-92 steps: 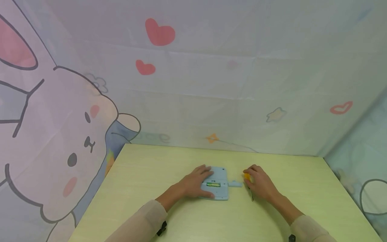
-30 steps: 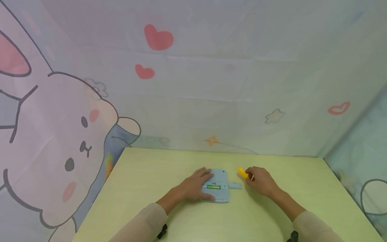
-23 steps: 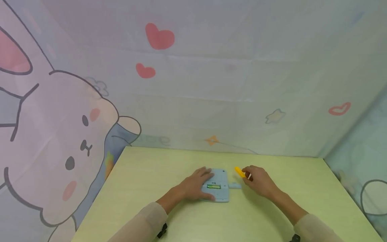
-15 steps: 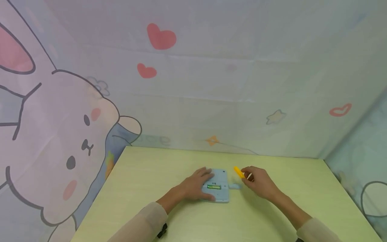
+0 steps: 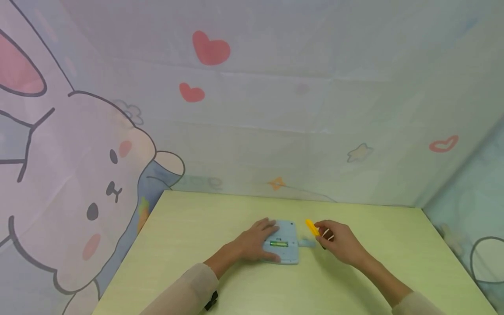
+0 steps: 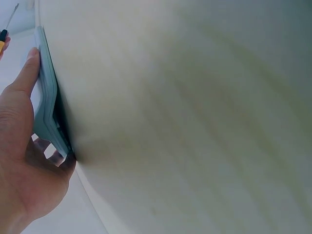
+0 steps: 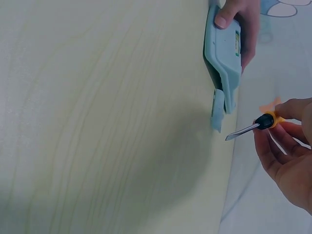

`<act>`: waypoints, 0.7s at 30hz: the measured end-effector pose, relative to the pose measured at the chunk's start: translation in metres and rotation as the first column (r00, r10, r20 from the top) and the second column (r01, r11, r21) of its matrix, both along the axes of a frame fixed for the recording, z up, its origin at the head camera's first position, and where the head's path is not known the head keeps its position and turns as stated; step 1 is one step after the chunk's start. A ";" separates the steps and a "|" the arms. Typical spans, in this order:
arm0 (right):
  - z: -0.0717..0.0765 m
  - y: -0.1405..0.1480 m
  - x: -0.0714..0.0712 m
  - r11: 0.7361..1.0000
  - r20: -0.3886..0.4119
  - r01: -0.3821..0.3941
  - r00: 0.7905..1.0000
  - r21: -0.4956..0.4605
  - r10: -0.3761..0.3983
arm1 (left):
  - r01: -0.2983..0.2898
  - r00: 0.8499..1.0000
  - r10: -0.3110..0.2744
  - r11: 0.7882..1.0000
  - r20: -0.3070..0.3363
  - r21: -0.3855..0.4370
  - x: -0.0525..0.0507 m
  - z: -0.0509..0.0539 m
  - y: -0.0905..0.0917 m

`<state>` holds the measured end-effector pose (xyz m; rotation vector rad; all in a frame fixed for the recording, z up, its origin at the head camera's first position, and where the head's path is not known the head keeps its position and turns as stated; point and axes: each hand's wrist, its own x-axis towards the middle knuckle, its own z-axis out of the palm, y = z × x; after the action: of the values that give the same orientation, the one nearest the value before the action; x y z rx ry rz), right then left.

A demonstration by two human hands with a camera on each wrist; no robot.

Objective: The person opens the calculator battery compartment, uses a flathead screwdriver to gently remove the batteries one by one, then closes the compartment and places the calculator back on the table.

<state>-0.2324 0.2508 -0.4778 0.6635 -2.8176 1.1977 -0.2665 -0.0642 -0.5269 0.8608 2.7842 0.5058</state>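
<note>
Head view: L grip [image 5: 253, 244] spread over flat pale-blue plastic device [image 5: 289, 253]; R grip [image 5: 341, 241] pinching yellow-handled, metal-shafted screwdriver [image 5: 312, 227].
Device sits under L grip on pale yellow-green worktop [image 5: 220, 210], green cylindrical battery [image 5: 278, 244] just right of L grip, small pale-blue plastic piece [image 5: 306, 243] btwn device & R grip. Device prob. light, stiff, smooth, a bit slippery: best held by edges; driver prob. light, rigid: hold by handle.

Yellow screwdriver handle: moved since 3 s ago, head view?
Yes, leftward: the screwdriver handle now sits closer to the light blue device, whose spot on the table looks unchanged.
</note>
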 end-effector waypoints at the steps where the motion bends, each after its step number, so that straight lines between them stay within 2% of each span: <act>1: -0.001 0.000 0.000 1.000 -0.001 0.002 1.000 -0.001 -0.002 | 0.001 1.000 -0.001 1.000 -0.001 0.000 0.000 0.000 0.000; 21: -0.011 -0.002 0.001 0.997 0.013 0.024 1.000 -0.071 -0.023 | 0.007 1.000 -0.007 1.000 0.009 0.029 0.003 0.002 0.000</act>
<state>-0.2312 0.2488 -0.4883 0.6193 -2.7692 1.2959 -0.2635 -0.0643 -0.5246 0.8712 2.7710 0.5497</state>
